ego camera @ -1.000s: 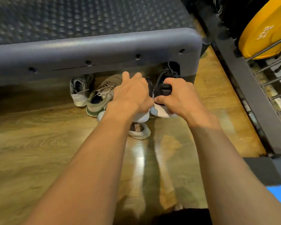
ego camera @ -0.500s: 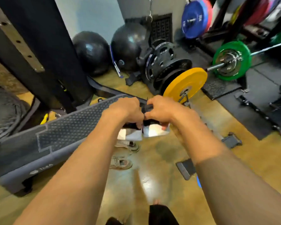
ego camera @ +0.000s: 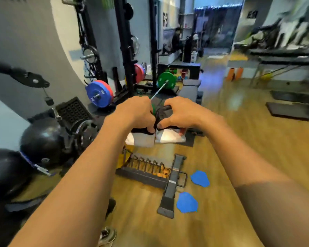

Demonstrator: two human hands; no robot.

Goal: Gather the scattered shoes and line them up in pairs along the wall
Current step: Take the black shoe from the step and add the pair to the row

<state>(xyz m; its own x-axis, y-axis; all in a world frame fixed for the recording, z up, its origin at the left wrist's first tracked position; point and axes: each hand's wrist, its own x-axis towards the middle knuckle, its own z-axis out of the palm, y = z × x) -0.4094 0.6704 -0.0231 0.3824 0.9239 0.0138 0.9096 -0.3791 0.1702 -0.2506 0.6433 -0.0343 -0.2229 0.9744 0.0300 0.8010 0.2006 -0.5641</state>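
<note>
Fingers [ego camera: 150, 129] of the left hand [ego camera: 136, 113] are curled around a black shoe [ego camera: 139, 140] with a white sole, and the right hand [ego camera: 183, 114] grips the second black shoe [ego camera: 169, 137] in the same way. Both shoes are in the air, side by side and touching, above the wooden floor [ego camera: 221, 157]. Under them a plate rack [ego camera: 141, 175] lies on this floor, with two blue discs [ego camera: 200, 178] just beside it. One grey shoe [ego camera: 107, 235] lies at the bottom edge, near the left arm.
</note>
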